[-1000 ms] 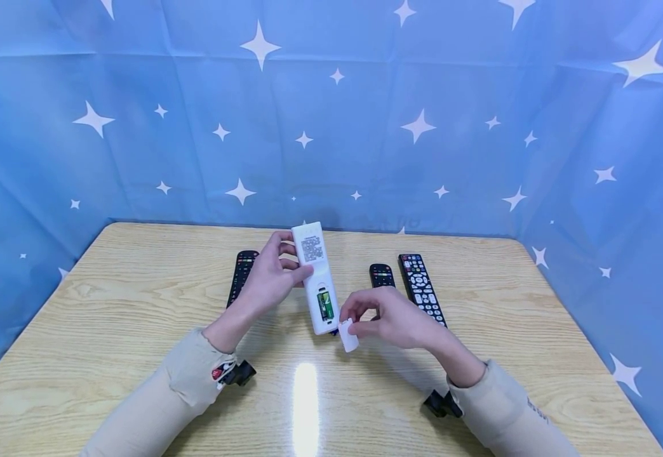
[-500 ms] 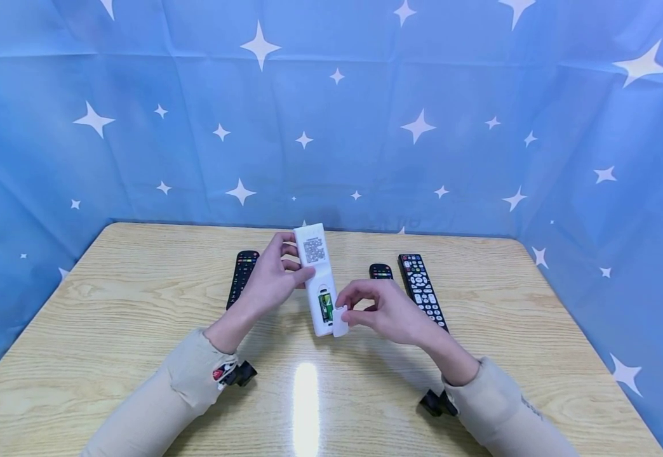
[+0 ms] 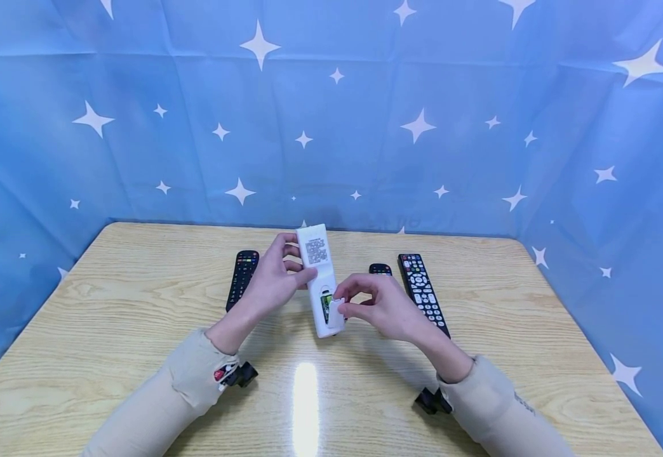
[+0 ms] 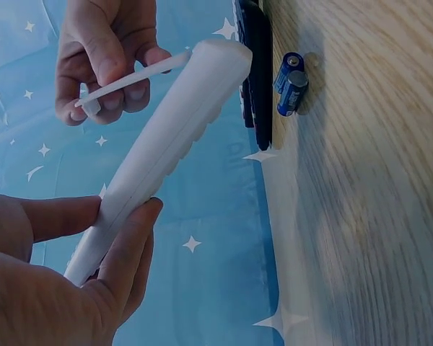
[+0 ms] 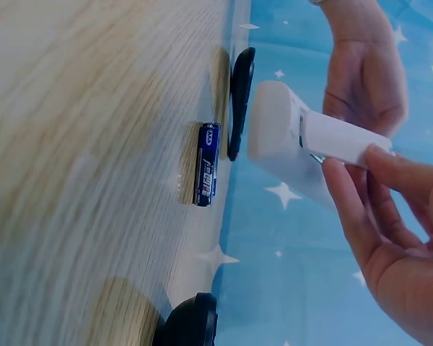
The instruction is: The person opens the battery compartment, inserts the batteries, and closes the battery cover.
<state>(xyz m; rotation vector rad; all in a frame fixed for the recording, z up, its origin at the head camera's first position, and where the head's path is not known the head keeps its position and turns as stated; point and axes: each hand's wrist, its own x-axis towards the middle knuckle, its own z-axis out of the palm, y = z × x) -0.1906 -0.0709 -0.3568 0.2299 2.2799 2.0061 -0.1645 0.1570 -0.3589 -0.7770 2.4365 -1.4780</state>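
Note:
My left hand (image 3: 274, 273) grips a white remote control (image 3: 315, 251) by its upper part, back side facing me, above the table. Green batteries (image 3: 326, 306) lie in its uncovered battery compartment. With thumb and fingers my right hand (image 3: 385, 308) pinches the white battery cover (image 3: 336, 313), which overlaps the right part of the compartment. In the left wrist view the cover (image 4: 133, 78) tilts away from the remote's back, one end right at the remote's lower end. The right wrist view shows the cover (image 5: 343, 137) at the compartment's edge.
On the wooden table (image 3: 137, 285), two blue batteries (image 4: 292, 90) lie beneath the remote. A black remote (image 3: 242, 273) is by my left hand. Another black remote (image 3: 380, 270), partly hidden, and a longer one (image 3: 421, 289) lie beyond my right hand. A starry blue curtain (image 3: 331, 127) stands behind.
My right hand has moved the battery cover up and left, from beside the remote's lower end to over part of the compartment. The left hand and remote have shifted slightly right.

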